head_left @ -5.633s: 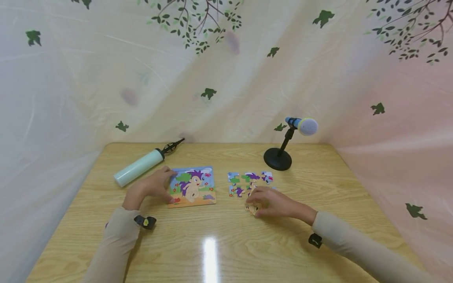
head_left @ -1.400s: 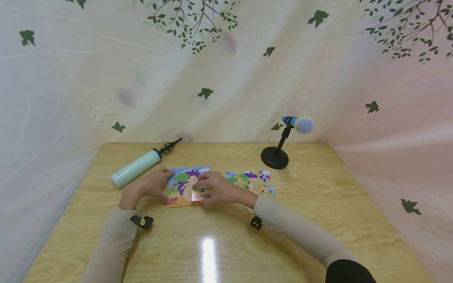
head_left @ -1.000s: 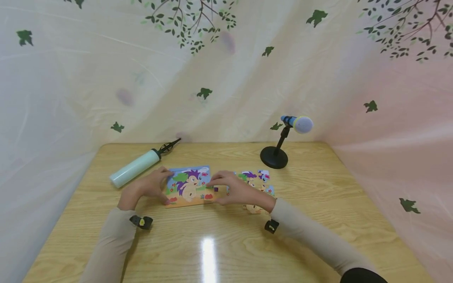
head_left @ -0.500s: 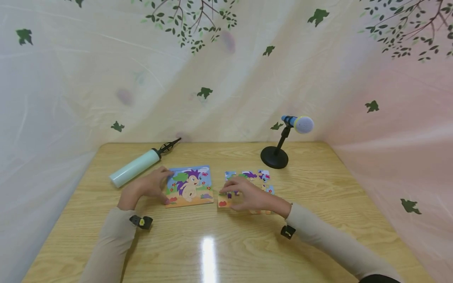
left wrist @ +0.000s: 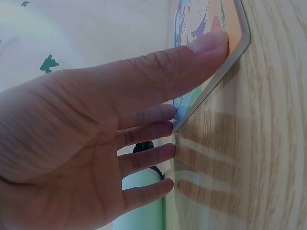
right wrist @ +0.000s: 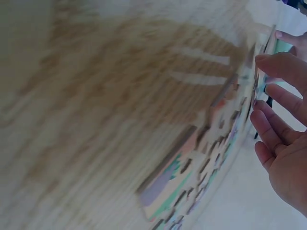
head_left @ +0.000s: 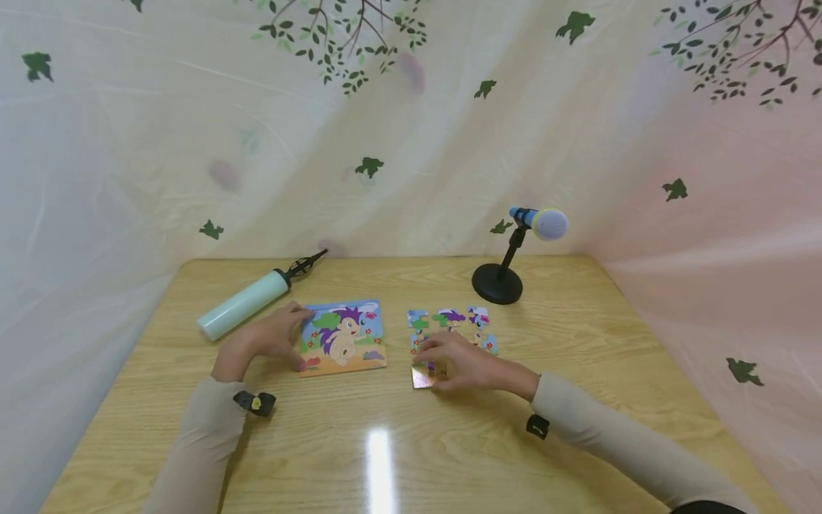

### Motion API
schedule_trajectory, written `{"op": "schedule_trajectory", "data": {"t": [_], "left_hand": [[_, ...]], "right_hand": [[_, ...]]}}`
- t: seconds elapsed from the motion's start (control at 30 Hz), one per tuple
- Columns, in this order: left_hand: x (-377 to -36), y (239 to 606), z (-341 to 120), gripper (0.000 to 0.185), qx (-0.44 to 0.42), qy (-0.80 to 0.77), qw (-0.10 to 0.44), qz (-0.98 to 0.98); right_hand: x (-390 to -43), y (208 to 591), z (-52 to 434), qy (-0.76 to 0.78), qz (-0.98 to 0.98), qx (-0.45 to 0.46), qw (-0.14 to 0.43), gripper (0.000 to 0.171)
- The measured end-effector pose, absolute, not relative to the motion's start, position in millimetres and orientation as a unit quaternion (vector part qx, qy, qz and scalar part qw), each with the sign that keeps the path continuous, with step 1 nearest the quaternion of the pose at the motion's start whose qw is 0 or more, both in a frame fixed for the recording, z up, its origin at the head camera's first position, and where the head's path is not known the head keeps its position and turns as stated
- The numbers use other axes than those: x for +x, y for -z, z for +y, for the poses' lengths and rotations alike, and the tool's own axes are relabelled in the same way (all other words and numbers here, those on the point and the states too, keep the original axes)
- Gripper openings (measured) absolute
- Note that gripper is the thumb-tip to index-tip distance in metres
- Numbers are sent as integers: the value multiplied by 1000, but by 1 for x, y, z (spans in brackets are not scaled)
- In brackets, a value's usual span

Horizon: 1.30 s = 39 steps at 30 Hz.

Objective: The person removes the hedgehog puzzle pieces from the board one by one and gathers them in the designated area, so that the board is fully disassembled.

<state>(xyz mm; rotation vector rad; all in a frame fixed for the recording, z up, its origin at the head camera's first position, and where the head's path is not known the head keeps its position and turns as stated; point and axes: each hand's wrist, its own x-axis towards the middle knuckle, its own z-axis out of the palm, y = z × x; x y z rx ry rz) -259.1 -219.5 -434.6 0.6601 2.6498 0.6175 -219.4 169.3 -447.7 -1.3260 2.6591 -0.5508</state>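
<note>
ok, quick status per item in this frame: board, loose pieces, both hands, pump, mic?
Puzzle board: flat on the table, picture side up.
Left hand: thumb and straight fingers touch the board's left edge.
Loose pieces: laid out in a group right of the board, apart from it.
Right hand: fingers on one puzzle piece at the group's near edge; grip unclear.
Pump: lying on its side.
Microphone: upright on its stand.

Desk (head_left: 578,357): pale wood grain, smooth, glossy, with a bright glare.
Puzzle board (head_left: 344,337): flat printed card, slight sheen.
Pump (head_left: 244,304): smooth mint plastic.
Microphone stand (head_left: 497,283): matt black.
Backdrop (head_left: 193,107): thin creased cloth, leaf print.
Sleeves (head_left: 205,442): soft beige knit.
</note>
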Motion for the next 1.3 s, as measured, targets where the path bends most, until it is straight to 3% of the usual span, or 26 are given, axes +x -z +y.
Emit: {"op": "schedule_trajectory", "data": {"t": [0.4,1.3], "left_hand": [[-259,438,-219,104,226,-224,176,932],[-261,438,-218,103,225,-217,175,934]], "right_hand": [[-219,454,172,165,875,-455,35,41],[-222,453,173,179,877,-441,64,43]]}}
